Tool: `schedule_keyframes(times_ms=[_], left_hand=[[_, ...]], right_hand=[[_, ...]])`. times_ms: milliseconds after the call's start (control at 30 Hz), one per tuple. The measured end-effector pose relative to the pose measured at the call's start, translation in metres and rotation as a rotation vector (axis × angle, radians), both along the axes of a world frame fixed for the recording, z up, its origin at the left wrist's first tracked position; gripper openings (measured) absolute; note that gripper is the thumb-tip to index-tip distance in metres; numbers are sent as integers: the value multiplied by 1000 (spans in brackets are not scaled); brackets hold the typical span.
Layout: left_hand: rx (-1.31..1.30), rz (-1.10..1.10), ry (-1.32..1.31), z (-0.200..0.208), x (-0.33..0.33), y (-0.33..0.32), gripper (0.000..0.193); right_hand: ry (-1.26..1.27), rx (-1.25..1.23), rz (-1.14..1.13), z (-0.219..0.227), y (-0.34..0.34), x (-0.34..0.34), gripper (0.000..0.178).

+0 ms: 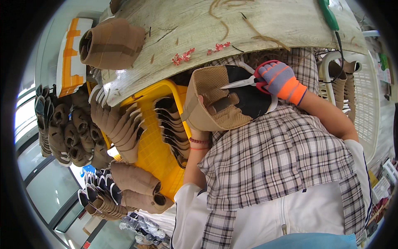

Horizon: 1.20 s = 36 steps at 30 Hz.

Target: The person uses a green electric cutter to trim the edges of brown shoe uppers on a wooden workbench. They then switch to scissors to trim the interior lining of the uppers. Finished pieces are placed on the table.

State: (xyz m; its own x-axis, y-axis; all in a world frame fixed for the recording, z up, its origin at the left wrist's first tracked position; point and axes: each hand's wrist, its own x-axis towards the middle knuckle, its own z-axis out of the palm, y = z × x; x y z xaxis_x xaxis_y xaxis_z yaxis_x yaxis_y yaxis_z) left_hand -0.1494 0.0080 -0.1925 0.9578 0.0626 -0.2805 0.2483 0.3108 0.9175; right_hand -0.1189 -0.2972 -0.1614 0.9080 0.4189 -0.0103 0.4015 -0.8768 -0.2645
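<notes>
A tan and black shoe upper (195, 113) is held up in front of my plaid apron, its mesh lining and black inside facing me. My left hand (200, 135), with red bands at the wrist, supports it from below on the left; most of the fingers are hidden behind the upper. My right hand (281, 79) wears a grey and orange glove and is closed on the red handles of a pair of scissors (241, 84). Their blades point left over the opening of the upper and look slightly parted.
A worn pale table (174, 35) carries rolled tan uppers (118, 43), thread scraps and a green-handled tool (328, 15). Left of me, a yellow basket (151, 143) holds stacked uppers. More tan uppers (76, 135) hang farther left. A white crate (365, 99) stands at right.
</notes>
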Motion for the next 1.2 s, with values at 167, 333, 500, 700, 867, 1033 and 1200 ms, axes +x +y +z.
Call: schedule_keyframes(times_ms=[167,333,500,700,867,1033,1200], left_hand=[[138,-63,-78,0,-3,-8,44],[247,-103,-145,-8,0,-7,49],[-286,-16,-6,22,10,-20,52],[-149,-62,65,14,8,-9,54],[-329,-26,90,19,6,-16,53],[-345,-20,89,5,7,-10,53],[-370,-32,120,-8,9,-4,53]], right_hand=[[-136,117,86,9,-4,2,32],[-150,-50,99,-4,-1,7,33],[96,25,-36,5,-13,1,30],[-149,12,135,27,33,21,37],[-304,-16,193,18,46,30,39],[-188,20,133,26,28,22,38],[-209,4,186,32,38,26,37]])
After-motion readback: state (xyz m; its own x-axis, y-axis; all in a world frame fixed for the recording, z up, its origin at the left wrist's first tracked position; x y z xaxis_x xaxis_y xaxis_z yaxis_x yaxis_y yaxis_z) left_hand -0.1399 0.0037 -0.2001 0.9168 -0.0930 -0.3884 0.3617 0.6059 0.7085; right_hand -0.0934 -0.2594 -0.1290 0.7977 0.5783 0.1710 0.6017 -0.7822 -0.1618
